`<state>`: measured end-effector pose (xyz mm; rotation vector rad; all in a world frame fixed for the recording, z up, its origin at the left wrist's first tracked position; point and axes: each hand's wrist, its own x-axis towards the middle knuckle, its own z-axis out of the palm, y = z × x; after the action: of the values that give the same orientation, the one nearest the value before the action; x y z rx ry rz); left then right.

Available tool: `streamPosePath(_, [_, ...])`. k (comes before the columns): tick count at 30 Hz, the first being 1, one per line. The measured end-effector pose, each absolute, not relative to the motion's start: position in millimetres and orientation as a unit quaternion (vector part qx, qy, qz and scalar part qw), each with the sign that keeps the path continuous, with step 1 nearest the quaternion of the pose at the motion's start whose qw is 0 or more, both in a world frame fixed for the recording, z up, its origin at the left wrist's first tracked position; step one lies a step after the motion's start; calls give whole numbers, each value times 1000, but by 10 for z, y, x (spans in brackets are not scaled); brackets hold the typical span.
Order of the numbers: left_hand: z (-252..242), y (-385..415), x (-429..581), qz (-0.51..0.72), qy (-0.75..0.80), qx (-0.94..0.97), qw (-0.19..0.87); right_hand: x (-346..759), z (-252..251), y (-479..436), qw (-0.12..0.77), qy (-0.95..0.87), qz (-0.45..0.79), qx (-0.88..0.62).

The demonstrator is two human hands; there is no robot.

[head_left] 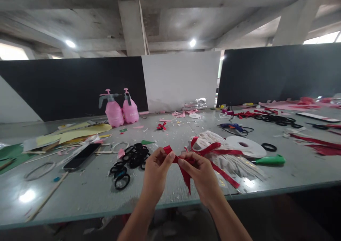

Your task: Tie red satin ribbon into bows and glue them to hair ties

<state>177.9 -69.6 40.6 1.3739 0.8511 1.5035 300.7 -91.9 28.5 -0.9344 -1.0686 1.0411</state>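
Both hands pinch a red ribbon above the front part of the table. My left hand is closed on its left end, where a folded piece sticks up past the fingertips. Close beside it, my right hand grips the ribbon's middle, and a pointed tail hangs down between the hands. More red ribbon lies behind my right hand, over a bundle of white ribbons; whether it joins the held piece I cannot tell. Black hair ties are heaped left of my left hand. A small red bow lies farther back.
Right of my hands are a white ribbon roll, a green-handled tool and a blue glue gun. A phone and a thin stick lie left. Pink spray bottles stand before the partition.
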Motion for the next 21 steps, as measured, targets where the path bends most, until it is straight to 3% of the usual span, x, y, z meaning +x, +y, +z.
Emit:
streamPosePath(8, [409,-705,1751,604,360,559,439,3050,273,-941,633,-477,443,-419])
streamPosePath(13, [409,-736,1685,483,353,642,479,3072,248,-952,642,-473,461,-390])
streamPosePath(17, [400,-732,1700,502,363,638,458,3078,223,-970,641,-435,529,-347])
streamPosePath(21, [355,-695,1721,513,378,618,461,3070,172,-925,646,-430,516,-363])
